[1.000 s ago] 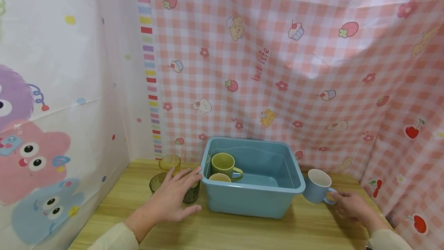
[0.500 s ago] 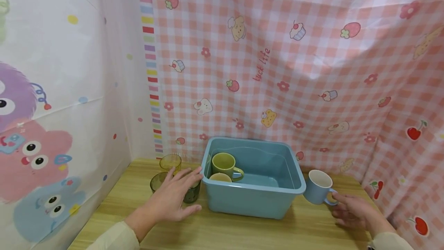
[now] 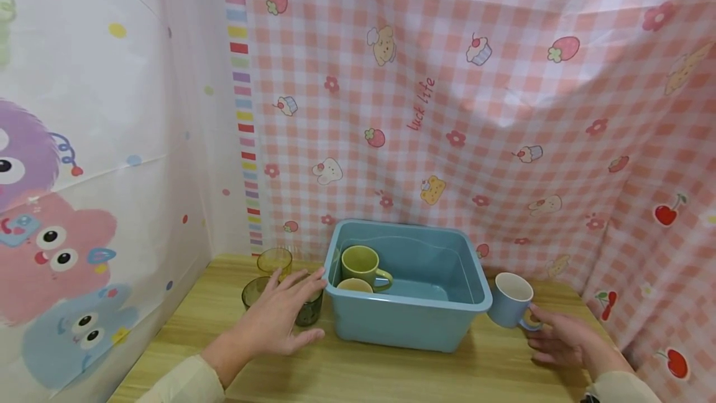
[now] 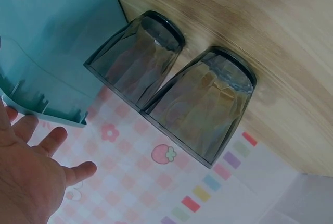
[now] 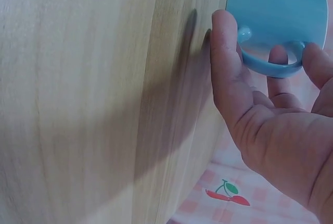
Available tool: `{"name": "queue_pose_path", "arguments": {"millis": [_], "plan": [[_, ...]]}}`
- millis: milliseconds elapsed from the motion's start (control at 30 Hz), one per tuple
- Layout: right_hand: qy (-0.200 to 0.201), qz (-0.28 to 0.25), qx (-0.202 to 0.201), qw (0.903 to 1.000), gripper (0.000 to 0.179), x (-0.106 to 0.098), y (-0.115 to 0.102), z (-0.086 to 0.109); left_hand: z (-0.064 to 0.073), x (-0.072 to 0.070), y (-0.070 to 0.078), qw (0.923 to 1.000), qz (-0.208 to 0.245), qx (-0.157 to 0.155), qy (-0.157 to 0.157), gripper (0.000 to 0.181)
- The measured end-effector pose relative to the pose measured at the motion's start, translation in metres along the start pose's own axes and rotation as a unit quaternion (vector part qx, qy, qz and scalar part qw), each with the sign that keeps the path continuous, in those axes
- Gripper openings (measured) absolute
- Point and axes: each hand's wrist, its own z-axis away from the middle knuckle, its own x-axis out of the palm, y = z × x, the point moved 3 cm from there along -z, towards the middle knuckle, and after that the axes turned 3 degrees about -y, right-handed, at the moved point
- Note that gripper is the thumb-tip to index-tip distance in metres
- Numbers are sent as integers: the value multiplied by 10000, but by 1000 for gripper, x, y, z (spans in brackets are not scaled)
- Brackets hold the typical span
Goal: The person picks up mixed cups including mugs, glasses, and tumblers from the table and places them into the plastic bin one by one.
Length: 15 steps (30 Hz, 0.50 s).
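My left hand (image 3: pixel 278 316) is spread over the left side of the table, its fingertips at the left rim of the blue plastic bin (image 3: pixel 403 328). Beneath and beside it stand two dark tinted drinking glasses (image 4: pixel 138 57), partly hidden by the hand in the head view. An amber glass (image 3: pixel 274 260) is behind them. To the right of the bin is a light blue mug (image 3: pixel 506 310) with a pale inside. My right hand (image 3: pixel 570 338) holds its handle (image 5: pixel 270 69), thumb at the upper end and a finger behind the loop; the other fingers are looser.
Inside the bin, a green mug (image 3: pixel 360 263) and a pale yellow cup (image 3: pixel 355 286) sit at the left end. A pink checked cloth (image 3: pixel 447 79) hangs behind the wooden table (image 3: pixel 391 378), and a white printed cloth (image 3: pixel 140 204) hangs on the left.
My right hand's lower fingers have spread out somewhat, and the blue mug has shifted very slightly left. The left hand stays where it was.
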Motion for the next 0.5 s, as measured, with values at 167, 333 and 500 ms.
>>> {"name": "queue_pose_path", "arguments": {"millis": [167,333,500], "plan": [[74,-33,35,10000,83,4,-2,2,0,0,0,10000,11,-10,-43,84],[73,-155,34,9998,83,6,-2,3,1,0,0,10000,0,-12,-34,84],[-18,-290,96,9995,85,7,-4,3,0,-1,0,10000,6,-6,-18,84]]}}
